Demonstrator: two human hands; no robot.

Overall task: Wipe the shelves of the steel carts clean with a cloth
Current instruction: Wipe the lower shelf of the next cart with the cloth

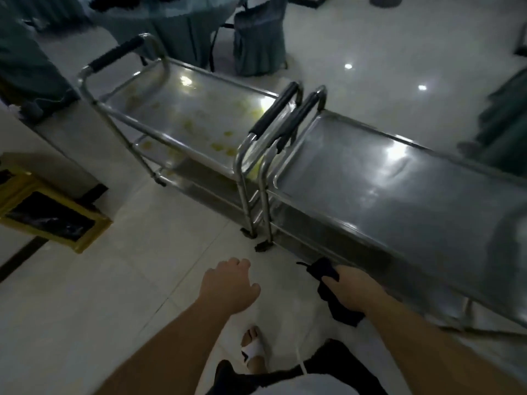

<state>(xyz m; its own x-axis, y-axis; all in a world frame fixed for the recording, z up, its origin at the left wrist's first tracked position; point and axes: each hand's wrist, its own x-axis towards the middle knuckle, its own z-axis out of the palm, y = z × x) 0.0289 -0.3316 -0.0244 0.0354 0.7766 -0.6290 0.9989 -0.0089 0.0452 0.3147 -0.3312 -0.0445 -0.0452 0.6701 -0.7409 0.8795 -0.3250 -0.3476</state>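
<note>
Two steel carts stand end to end on the tiled floor. The left cart (134,121) has a top shelf spotted with yellow stains. The right cart (336,220) has a plain grey top shelf. My right hand (350,289) grips a dark cloth (342,310) just below the near edge of the right cart. Over the floor in front of the carts hangs my left hand (228,283), its fingers loosely curled and holding nothing.
A yellow-framed bin (77,238) with a dark liner sits on the floor at left beside a white counter. Tables and chairs draped in green cloth (256,38) stand behind the carts. My sandalled foot (253,352) is on the tiles below.
</note>
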